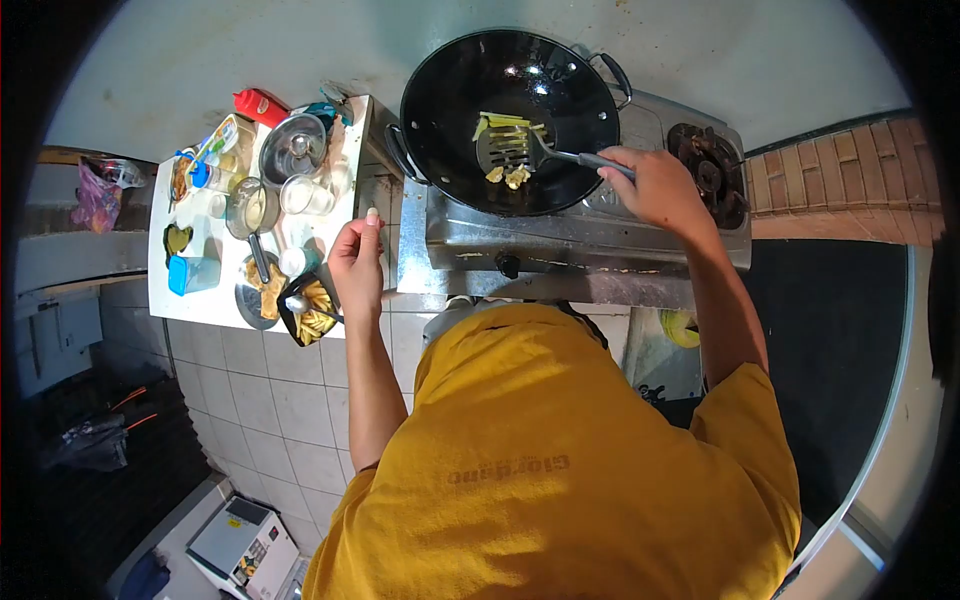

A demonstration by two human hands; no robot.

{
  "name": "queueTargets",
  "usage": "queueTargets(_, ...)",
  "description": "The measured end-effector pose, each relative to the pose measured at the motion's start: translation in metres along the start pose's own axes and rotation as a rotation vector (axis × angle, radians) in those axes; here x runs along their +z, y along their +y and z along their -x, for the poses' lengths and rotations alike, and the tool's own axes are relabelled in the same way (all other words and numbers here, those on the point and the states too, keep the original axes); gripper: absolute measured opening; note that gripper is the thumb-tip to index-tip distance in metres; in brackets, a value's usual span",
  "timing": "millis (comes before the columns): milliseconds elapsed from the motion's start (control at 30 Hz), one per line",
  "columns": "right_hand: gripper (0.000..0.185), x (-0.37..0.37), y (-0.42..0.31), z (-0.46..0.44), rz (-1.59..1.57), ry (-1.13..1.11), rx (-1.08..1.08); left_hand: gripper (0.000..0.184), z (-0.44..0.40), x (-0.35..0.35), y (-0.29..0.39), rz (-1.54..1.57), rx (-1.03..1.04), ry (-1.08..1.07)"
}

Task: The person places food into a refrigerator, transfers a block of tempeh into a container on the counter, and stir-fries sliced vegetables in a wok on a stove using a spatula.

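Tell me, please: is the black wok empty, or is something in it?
Not empty: the wok holds green strips and small yellowish pieces, near the slotted spatula.

A single head-worn camera is looking steeply down and forward past the person's yellow shirt (pixel 540 450), taking in both forearms at close range. Its wide, round view is facing the stove (pixel 460 235), with the surface (pixel 215 305) at left.

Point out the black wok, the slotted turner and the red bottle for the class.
Black wok (pixel 438 105), head view: bare inner wall.
Slotted turner (pixel 564 155), head view: neck of the handle.
Red bottle (pixel 262 108), head view: middle of its body.
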State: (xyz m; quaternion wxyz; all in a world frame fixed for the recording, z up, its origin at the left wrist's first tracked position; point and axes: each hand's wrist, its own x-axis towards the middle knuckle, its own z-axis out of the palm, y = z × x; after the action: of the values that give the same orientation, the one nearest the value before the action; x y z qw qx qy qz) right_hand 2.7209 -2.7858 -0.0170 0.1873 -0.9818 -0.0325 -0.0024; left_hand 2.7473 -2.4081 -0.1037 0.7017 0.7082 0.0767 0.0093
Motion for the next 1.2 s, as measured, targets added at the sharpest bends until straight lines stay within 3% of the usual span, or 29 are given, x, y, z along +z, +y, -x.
queueTargets(467, 0.026, -0.003, 0.002, -0.002, 0.064, 0.104, -0.026, 0.022, 0.005, 0.007, 0.005, 0.023, 0.012, 0.002)
queueTargets(1200, 0.021, -0.014, -0.02, 0.016, 0.142, 0.064, -0.021, 0.022, 0.015, 0.011, 0.002, 0.031, 0.001, 0.012)
